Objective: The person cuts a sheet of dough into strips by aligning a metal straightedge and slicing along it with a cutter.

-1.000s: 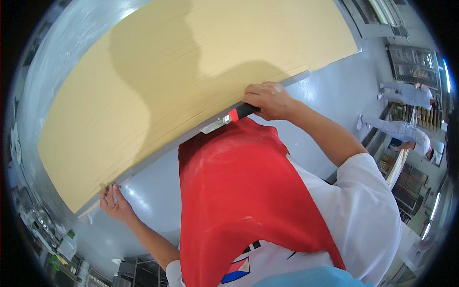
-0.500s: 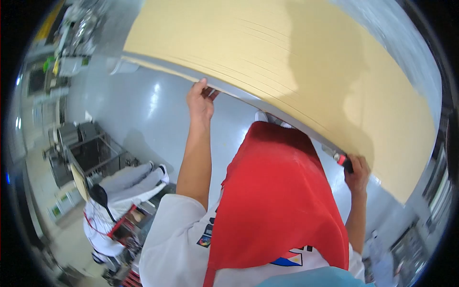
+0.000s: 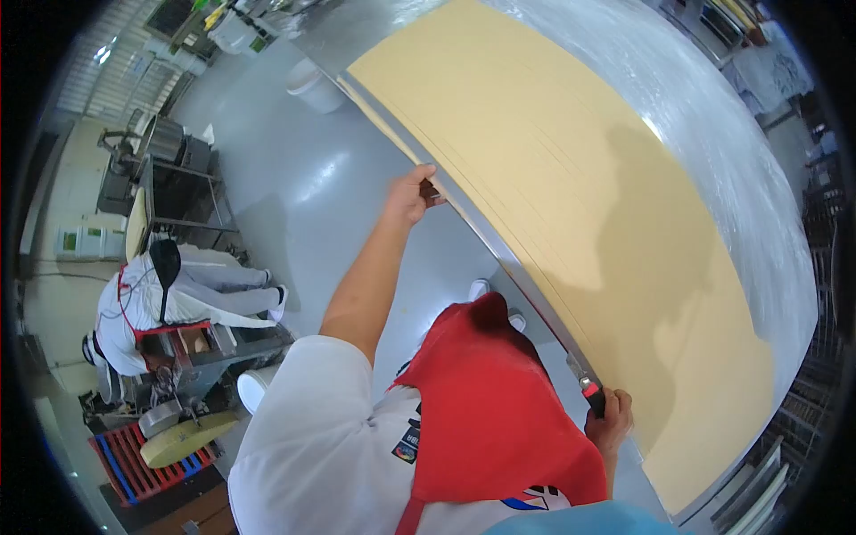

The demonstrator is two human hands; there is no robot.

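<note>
A broad pale yellow sheet [image 3: 535,134], like rolled dough, lies in front of me with several long parallel lines running along it. A long grey metal strip [image 3: 486,234] follows its near edge; whether it is a straightedge or the table's rim I cannot tell. My left hand [image 3: 412,194] grips this strip, thumb on top and fingers curled beneath. A thin yellow strip [image 3: 379,120] shows outside the metal, beyond that hand. In my right hand [image 3: 613,421] is a red and black utility knife [image 3: 590,392], its blade end lying by the metal strip at the sheet's near edge.
Clear plastic film [image 3: 713,169] covers the surface beyond the sheet. At left, another person [image 3: 169,290] in white bends over a machine. A white bucket [image 3: 314,87] stands on the grey floor [image 3: 267,169]; a metal-framed stand [image 3: 183,196] is farther left.
The view has turned, so the sheet and metal strip slope more steeply down to the right. Both hands keep their holds. The knife sits lower in view, still beside the sheet's near edge.
</note>
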